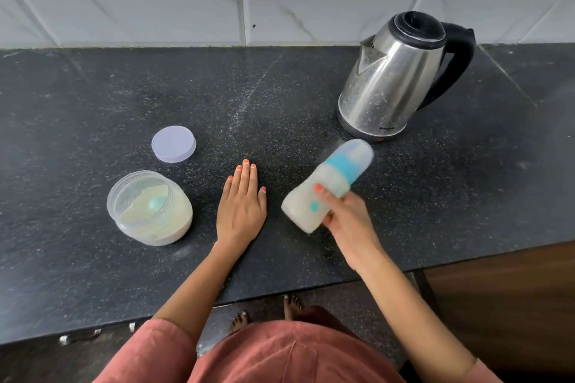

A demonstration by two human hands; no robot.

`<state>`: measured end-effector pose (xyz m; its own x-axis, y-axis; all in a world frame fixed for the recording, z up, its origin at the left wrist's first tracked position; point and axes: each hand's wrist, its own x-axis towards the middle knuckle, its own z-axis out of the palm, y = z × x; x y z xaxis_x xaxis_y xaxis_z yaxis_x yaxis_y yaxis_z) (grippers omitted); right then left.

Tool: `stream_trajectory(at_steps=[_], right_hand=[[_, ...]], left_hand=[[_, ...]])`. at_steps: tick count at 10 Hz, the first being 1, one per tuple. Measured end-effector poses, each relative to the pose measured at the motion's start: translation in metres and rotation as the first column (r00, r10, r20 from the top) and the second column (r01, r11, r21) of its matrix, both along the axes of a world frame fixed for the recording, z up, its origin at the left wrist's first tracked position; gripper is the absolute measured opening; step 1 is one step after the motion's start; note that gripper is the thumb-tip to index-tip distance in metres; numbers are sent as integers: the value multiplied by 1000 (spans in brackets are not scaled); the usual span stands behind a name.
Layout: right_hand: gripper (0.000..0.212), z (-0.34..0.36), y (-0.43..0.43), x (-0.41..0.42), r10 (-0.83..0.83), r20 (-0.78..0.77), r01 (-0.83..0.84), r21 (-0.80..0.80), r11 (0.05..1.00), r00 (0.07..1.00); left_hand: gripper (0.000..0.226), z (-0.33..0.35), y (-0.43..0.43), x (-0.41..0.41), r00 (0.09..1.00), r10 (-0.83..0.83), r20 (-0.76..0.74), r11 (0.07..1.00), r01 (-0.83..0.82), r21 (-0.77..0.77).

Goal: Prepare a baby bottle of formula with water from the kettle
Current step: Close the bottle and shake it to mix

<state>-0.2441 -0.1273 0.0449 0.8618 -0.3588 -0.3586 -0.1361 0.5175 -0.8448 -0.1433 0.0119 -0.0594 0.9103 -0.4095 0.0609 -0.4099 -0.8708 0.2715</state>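
Presently right hand fingers clamp blurred bottle; left hand flat, fingers straight; kettle label unreadable.

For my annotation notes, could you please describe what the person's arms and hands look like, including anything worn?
The left hand and right hand both have orange-painted nails. The forearms are bare, with no watch or bracelet showing. Loose terracotta-pink sleeves cover the upper arms and end at about the elbows.
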Motion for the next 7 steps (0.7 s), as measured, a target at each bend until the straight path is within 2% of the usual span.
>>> stream_trajectory(at_steps=[1, 2, 3, 4, 5, 6, 7], right_hand=[[25, -2, 5, -16, 285, -89, -298, -212, 931, 954], [25, 1, -3, -8, 151, 20, -149, -50, 988, 988], [26, 0, -9, 6, -146, 44, 136, 181, 974, 988], [33, -6, 4, 0, -48, -39, 51, 92, 994, 998], [36, -7, 15, -12, 182, -131, -184, -1, 983, 975], [30, -5, 7, -8, 144, -86, -123, 213, 969, 986], [38, 0, -5, 2, 66, -39, -40, 480, 877, 997]], left_hand=[[53, 0, 0, 0, 1000, 4, -4, 1000, -3, 3], [53, 1, -1, 0, 1000, 2, -6, 1000, -2, -1], [53, 2, -1, -1, 1000, -2, -5, 1000, 2, -10], [53, 1, 0, -1, 1000, -2, -2, 1000, 2, -11], [53, 1, -1, 0, 1000, -1, -5, 1000, 1, -4], [53, 0, -1, 0, 1000, 2, -5, 1000, -2, -3], [53, 1, -1, 0, 1000, 1, -5, 1000, -1, -16]])
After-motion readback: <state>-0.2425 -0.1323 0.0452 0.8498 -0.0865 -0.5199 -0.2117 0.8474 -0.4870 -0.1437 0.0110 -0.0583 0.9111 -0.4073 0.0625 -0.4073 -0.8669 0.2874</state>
